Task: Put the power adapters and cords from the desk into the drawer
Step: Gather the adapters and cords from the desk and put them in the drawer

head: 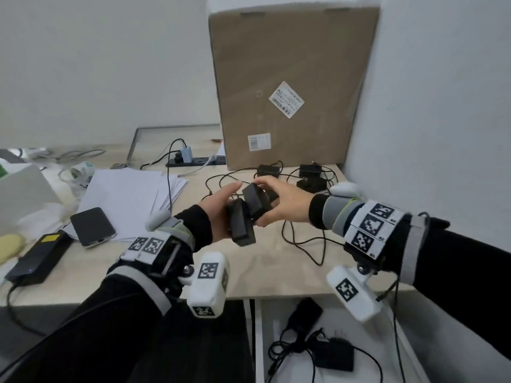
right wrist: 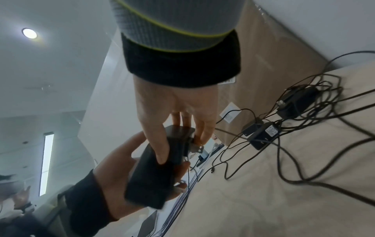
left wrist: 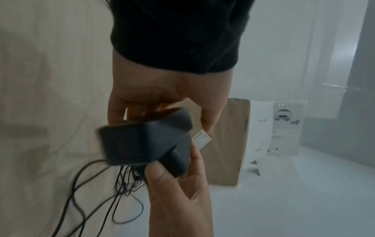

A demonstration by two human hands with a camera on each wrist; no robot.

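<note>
Black adapter [head: 241,224] in left hand [head: 218,214], long axis toward viewer; right hand [head: 282,201] grips second adapter [head: 255,200].

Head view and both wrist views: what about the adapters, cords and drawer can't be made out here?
- Held adapters: the left hand and right hand cover their labels; left wrist view is motion-blurred.
- Cords: tangled, so which cord joins which adapter is unclear.
- Drawer: cut off by the head view's bottom edge and the right forearm.
- Carton label: print too small.
</note>
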